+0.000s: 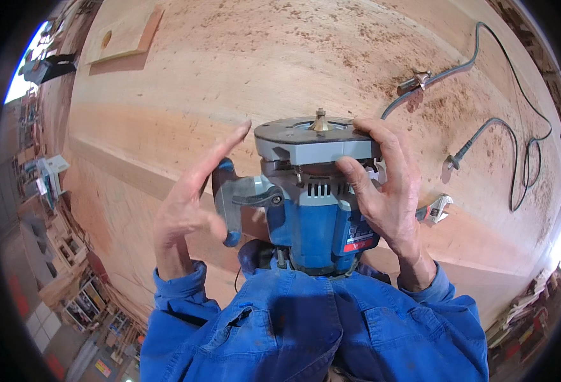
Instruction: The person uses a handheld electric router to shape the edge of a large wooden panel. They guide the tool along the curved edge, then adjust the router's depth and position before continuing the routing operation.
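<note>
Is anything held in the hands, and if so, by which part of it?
The right hand holds the blue router by its grey base rim; the left hand is open beside the handle.

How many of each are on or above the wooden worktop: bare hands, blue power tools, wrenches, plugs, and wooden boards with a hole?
Bare hands: 2 (left hand, right hand)
Blue power tools: 1 (router)
Wrenches: 1 (metal wrench, partly hidden)
Plugs: 1 (black plug)
Boards with a hole: 1 (pale board)
Total: 6
</note>
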{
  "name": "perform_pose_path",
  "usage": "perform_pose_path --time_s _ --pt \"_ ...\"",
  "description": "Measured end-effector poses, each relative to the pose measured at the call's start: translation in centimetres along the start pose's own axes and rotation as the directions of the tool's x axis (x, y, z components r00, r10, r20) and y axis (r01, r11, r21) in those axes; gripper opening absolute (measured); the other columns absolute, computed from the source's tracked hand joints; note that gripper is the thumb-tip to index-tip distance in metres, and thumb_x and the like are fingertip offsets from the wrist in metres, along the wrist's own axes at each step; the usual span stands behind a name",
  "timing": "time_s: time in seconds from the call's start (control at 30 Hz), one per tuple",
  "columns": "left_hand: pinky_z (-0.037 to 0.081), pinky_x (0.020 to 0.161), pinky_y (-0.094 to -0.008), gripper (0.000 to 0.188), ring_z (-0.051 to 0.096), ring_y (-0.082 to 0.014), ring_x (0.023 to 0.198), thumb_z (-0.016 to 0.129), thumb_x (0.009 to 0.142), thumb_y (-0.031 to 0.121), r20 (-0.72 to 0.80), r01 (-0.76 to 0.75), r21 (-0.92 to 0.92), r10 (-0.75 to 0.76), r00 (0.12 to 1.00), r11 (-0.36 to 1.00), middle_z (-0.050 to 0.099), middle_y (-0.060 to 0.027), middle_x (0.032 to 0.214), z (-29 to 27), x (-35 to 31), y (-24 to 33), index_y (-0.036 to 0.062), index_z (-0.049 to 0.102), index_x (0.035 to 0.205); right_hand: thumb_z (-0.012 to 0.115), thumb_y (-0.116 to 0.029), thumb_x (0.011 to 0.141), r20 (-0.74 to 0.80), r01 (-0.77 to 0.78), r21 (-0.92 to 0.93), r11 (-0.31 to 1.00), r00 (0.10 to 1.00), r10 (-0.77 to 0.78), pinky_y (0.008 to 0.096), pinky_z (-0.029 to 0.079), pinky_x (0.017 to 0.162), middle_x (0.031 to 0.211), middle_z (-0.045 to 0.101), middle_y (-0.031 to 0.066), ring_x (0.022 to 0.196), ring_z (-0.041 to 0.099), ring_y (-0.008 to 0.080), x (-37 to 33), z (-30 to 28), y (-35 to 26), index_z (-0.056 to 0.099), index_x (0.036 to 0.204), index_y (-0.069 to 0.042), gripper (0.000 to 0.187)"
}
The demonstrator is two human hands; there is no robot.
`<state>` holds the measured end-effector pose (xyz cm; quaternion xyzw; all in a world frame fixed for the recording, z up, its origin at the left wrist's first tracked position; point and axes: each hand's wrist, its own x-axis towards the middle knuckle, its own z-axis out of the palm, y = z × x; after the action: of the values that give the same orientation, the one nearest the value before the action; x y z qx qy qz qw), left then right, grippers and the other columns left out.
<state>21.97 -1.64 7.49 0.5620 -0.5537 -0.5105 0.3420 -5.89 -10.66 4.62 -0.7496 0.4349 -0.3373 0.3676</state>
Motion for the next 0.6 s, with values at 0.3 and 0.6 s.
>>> perform_pose_path --time_s 0.3,0.6 --pt "0.038 0.114 -0.0422 0.079 0.052 -0.0278 0.132 0.075 0.085 0.045 -0.021 0.003 -0.030 -0.003 1.000 1.000 0.055 -0.0132 0.144 1.0 5.6 -0.7 0.0021 0.048 0.146 0.081 -0.015 0.078 0.037 0.021 -0.034 0.999 0.999 -0.020 0.0418 0.049 0.088 0.115 0.061 0.0190 0.104 0.059 0.0360 0.0 0.0 -0.2 0.060 0.123 0.000 0.052" --pt "0.050 0.089 -0.0380 0.033 0.064 -0.0275 0.098 0.079 0.083 0.024 -0.352 0.030 0.440 0.142 0.925 0.898 0.068 -0.0143 0.102 5.0 -0.1 2.9 -0.0001 0.070 0.104 0.081 -0.017 0.079 0.014 0.017 0.010 1.000 1.000 -0.017 0.0405 0.051 0.085 0.114 0.060 0.0195 0.100 0.061 0.0350 0.1 0.1 0.1 0.060 0.124 0.000 0.053"
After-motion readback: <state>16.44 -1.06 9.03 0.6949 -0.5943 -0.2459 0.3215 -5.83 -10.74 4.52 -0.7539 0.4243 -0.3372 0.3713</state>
